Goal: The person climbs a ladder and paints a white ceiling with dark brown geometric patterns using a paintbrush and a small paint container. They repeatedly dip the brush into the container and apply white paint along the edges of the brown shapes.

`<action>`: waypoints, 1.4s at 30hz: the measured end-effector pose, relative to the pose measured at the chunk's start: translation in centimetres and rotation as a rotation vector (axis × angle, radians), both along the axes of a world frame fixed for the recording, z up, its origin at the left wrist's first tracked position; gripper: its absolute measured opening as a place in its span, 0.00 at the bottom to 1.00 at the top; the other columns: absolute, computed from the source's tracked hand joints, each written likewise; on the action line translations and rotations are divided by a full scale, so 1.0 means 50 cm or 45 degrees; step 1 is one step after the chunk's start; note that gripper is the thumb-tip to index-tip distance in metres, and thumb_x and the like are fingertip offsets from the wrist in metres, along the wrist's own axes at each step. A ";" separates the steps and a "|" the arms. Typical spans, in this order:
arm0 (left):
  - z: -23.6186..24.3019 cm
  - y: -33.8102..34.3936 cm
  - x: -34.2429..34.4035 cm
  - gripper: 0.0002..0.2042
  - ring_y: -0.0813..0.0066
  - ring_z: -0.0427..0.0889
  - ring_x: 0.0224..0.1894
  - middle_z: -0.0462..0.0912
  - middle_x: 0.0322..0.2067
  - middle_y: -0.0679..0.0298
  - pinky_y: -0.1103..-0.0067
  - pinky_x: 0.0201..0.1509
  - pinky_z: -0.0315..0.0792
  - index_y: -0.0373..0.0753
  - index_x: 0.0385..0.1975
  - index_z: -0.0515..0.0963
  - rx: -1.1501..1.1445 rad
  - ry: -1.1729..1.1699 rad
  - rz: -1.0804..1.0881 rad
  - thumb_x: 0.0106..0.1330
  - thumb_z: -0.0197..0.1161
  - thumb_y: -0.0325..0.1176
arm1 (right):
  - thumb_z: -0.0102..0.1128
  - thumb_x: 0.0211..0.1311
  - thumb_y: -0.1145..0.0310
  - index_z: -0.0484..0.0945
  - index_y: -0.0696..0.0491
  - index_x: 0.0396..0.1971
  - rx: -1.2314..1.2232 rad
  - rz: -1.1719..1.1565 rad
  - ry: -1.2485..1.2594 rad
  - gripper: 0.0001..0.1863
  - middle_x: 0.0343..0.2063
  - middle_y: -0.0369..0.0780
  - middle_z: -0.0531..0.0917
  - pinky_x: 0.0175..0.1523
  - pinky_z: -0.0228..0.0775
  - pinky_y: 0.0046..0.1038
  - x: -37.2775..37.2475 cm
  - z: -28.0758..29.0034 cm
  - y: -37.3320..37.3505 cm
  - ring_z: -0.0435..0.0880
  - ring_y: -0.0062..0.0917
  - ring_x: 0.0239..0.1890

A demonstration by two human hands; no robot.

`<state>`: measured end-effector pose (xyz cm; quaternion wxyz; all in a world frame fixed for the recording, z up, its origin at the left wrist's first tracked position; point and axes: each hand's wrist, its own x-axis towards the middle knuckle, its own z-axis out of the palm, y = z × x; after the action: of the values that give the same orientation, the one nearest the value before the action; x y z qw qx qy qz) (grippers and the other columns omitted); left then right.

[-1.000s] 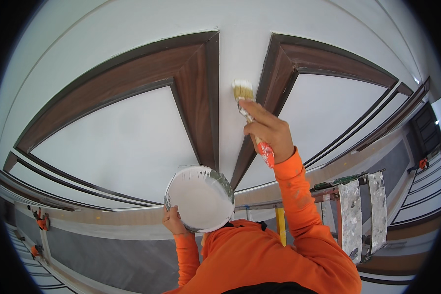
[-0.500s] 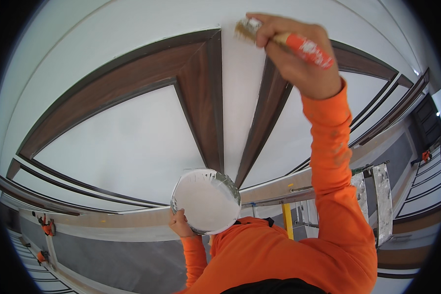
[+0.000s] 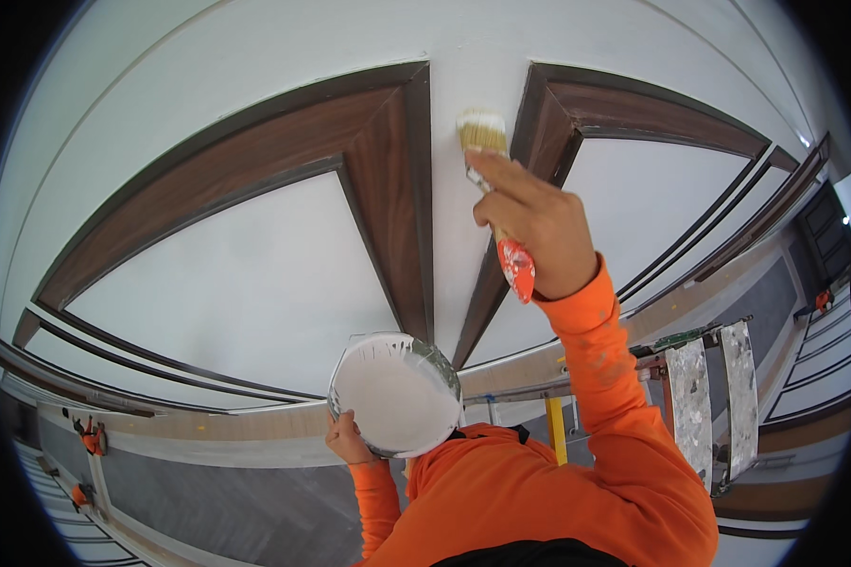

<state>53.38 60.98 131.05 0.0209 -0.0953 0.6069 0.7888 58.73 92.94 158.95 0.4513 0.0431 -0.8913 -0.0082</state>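
My right hand [image 3: 539, 222] is closed round a paintbrush [image 3: 487, 137] with a paint-spotted red and bare wood handle. Its bristles, white at the tip, are against or very near the white strip of wall [image 3: 454, 217] between two dark-framed panels. At chest height my left hand [image 3: 348, 438] grips the rim of a round paint bucket [image 3: 397, 392]. Pale, nearly white paint fills much of the bucket, with drips along its inner wall. Part of the left hand is hidden behind the bucket.
Brown wood mouldings [image 3: 246, 161] with dark edges frame white panels on both sides. Paint-splashed ladder steps [image 3: 690, 406] stand to my right, beside a yellow upright [image 3: 555, 430]. Far below on the grey floor [image 3: 217, 501], a person in orange [image 3: 93, 437] is at the left.
My right hand has come down and slightly left with the paintbrush, whose bristles now point up along the white strip. The left hand and bucket have hardly moved.
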 end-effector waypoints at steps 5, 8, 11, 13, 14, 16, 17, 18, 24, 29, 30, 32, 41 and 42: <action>0.014 0.006 -0.006 0.04 0.87 0.57 0.23 0.64 0.20 0.76 0.84 0.28 0.53 0.36 0.27 0.77 -0.017 -0.003 -0.037 0.59 0.55 0.27 | 0.62 0.48 0.77 0.73 0.51 0.25 -0.229 0.089 -0.253 0.07 0.52 0.45 0.82 0.39 0.80 0.33 0.026 -0.052 -0.025 0.85 0.40 0.48; -0.004 0.000 -0.009 0.04 0.87 0.57 0.22 0.65 0.20 0.76 0.84 0.27 0.53 0.36 0.26 0.77 -0.030 0.015 -0.047 0.58 0.55 0.26 | 0.61 0.47 0.77 0.73 0.51 0.25 -0.352 0.168 -0.315 0.07 0.48 0.45 0.84 0.37 0.78 0.33 0.024 -0.019 -0.020 0.85 0.42 0.41; 0.010 0.009 -0.008 0.04 0.87 0.57 0.22 0.65 0.20 0.75 0.84 0.27 0.53 0.36 0.25 0.76 -0.038 0.003 -0.053 0.58 0.55 0.26 | 0.59 0.46 0.79 0.74 0.50 0.26 -0.256 0.277 -0.174 0.08 0.41 0.44 0.85 0.36 0.76 0.32 0.005 0.083 0.015 0.84 0.43 0.35; -0.004 0.002 -0.012 0.03 0.87 0.57 0.21 0.65 0.20 0.75 0.84 0.27 0.53 0.36 0.24 0.76 -0.057 0.024 -0.046 0.58 0.56 0.25 | 0.59 0.44 0.80 0.75 0.50 0.26 -0.066 0.331 -0.027 0.09 0.37 0.44 0.86 0.36 0.75 0.31 -0.022 0.157 0.036 0.84 0.43 0.33; -0.048 -0.011 -0.016 0.03 0.87 0.57 0.21 0.65 0.19 0.75 0.84 0.27 0.52 0.36 0.24 0.76 -0.076 0.054 -0.046 0.58 0.56 0.25 | 0.59 0.44 0.80 0.75 0.50 0.27 0.002 0.322 0.001 0.09 0.37 0.43 0.85 0.36 0.74 0.31 -0.028 0.198 0.036 0.84 0.42 0.33; -0.060 -0.017 -0.020 0.03 0.87 0.57 0.21 0.65 0.19 0.74 0.83 0.26 0.52 0.36 0.24 0.76 -0.069 0.079 -0.038 0.58 0.57 0.25 | 0.59 0.44 0.79 0.75 0.51 0.27 0.018 0.292 0.049 0.08 0.35 0.43 0.85 0.36 0.74 0.29 -0.031 0.267 0.026 0.83 0.43 0.32; -0.040 -0.010 -0.013 0.03 0.86 0.58 0.21 0.65 0.19 0.74 0.83 0.26 0.52 0.36 0.24 0.76 -0.039 0.070 -0.029 0.58 0.57 0.25 | 0.59 0.45 0.79 0.75 0.51 0.27 0.024 0.272 0.070 0.08 0.35 0.43 0.85 0.36 0.74 0.28 -0.029 0.290 0.019 0.83 0.43 0.32; -0.029 -0.007 -0.007 0.03 0.86 0.58 0.21 0.65 0.19 0.74 0.83 0.26 0.52 0.36 0.24 0.76 -0.009 0.060 -0.019 0.57 0.58 0.25 | 0.59 0.47 0.77 0.75 0.52 0.25 0.084 0.241 0.115 0.05 0.30 0.42 0.82 0.33 0.71 0.27 -0.025 0.306 0.011 0.80 0.38 0.27; -0.010 -0.015 0.005 0.18 0.80 0.64 0.24 0.74 0.27 0.63 0.78 0.31 0.61 0.32 0.08 0.60 -0.087 -0.129 0.046 0.56 0.58 0.23 | 0.59 0.48 0.75 0.75 0.50 0.27 0.229 0.231 0.235 0.06 0.41 0.42 0.86 0.32 0.73 0.28 -0.011 0.236 0.027 0.83 0.39 0.30; -0.033 -0.015 -0.007 0.17 0.80 0.66 0.25 0.76 0.33 0.62 0.79 0.31 0.61 0.32 0.08 0.59 -0.011 -0.081 0.022 0.56 0.57 0.22 | 0.59 0.51 0.76 0.72 0.49 0.25 -0.053 0.108 -0.001 0.06 0.52 0.44 0.82 0.35 0.78 0.31 0.002 0.069 0.001 0.86 0.38 0.39; -0.026 -0.012 -0.009 0.18 0.79 0.67 0.25 0.76 0.33 0.62 0.79 0.31 0.62 0.32 0.08 0.59 -0.018 -0.087 0.008 0.56 0.57 0.21 | 0.59 0.51 0.76 0.72 0.49 0.25 -0.087 0.097 -0.038 0.06 0.52 0.44 0.82 0.36 0.79 0.32 0.007 0.042 -0.005 0.87 0.37 0.40; -0.022 -0.006 -0.012 0.07 0.83 0.60 0.23 0.68 0.24 0.70 0.81 0.28 0.57 0.35 0.17 0.70 -0.016 0.013 -0.027 0.57 0.57 0.24 | 0.60 0.51 0.76 0.73 0.49 0.25 -0.187 0.108 -0.150 0.06 0.51 0.44 0.82 0.37 0.79 0.32 0.018 0.000 -0.025 0.87 0.37 0.42; -0.030 -0.009 -0.028 0.03 0.87 0.57 0.21 0.65 0.19 0.76 0.84 0.27 0.52 0.36 0.25 0.78 -0.018 0.059 -0.072 0.57 0.56 0.25 | 0.59 0.47 0.79 0.74 0.50 0.24 -0.117 0.234 0.136 0.07 0.48 0.45 0.85 0.29 0.72 0.30 -0.009 0.164 -0.009 0.83 0.39 0.27; -0.030 -0.012 -0.024 0.03 0.87 0.57 0.21 0.65 0.19 0.76 0.84 0.27 0.52 0.36 0.26 0.78 -0.012 0.047 -0.070 0.57 0.56 0.25 | 0.59 0.46 0.80 0.74 0.50 0.24 0.001 0.205 0.264 0.08 0.48 0.45 0.85 0.29 0.73 0.29 -0.014 0.191 -0.006 0.83 0.38 0.26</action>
<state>52.19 60.39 129.55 0.0310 -0.0641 0.6134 0.7866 58.03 92.66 168.51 0.5403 0.1136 -0.8334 0.0233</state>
